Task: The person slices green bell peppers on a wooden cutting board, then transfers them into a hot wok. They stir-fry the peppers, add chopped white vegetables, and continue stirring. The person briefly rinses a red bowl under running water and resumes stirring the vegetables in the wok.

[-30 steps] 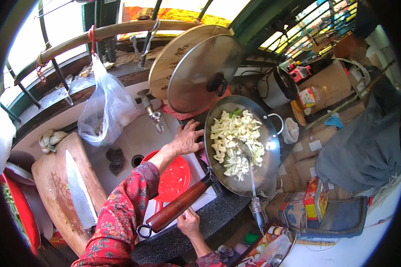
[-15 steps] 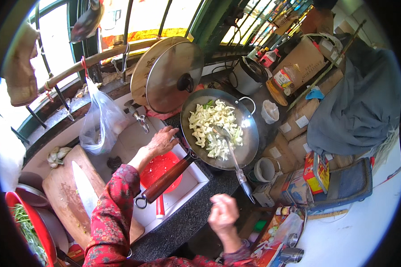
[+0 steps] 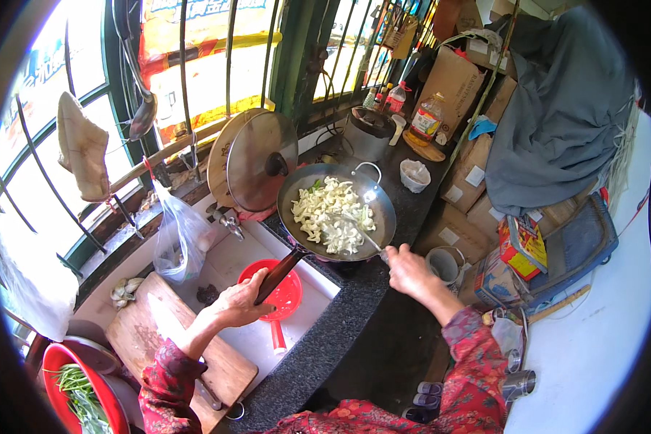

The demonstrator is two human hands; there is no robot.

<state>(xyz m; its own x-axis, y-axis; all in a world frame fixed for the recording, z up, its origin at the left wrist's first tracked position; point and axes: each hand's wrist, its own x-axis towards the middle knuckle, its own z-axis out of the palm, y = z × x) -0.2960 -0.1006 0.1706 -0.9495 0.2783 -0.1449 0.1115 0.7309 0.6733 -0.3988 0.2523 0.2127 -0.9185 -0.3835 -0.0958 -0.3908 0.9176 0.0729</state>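
Note:
A wok (image 3: pixel 307 251) full of pale chopped vegetable pieces (image 3: pixel 333 210), with a bit of green at the far side, sits on the dark counter. My left hand (image 3: pixel 237 305) is wrapped round the end of its dark wooden handle (image 3: pixel 280 276). In my right hand (image 3: pixel 410 273), at the wok's near right, is the handle of a metal spatula (image 3: pixel 372 243). The blade is down among the pieces and mostly hidden. Under the wok handle lies a red plastic strainer (image 3: pixel 287 295) in the white sink (image 3: pixel 318 289).
A cutting board (image 3: pixel 224 358) with a knife (image 3: pixel 168 320) lies left. Beside it stands a red basin (image 3: pixel 56 362) of greens. A glass lid (image 3: pixel 257 155) leans behind the wok. An oil bottle (image 3: pixel 427 119), a small white tub (image 3: pixel 414 176) and cardboard boxes (image 3: pixel 452 235) are right.
My left hand has come back from beside the wok and taken hold of its handle. My right hand, empty before, has moved up and gripped the spatula. The view has shifted.

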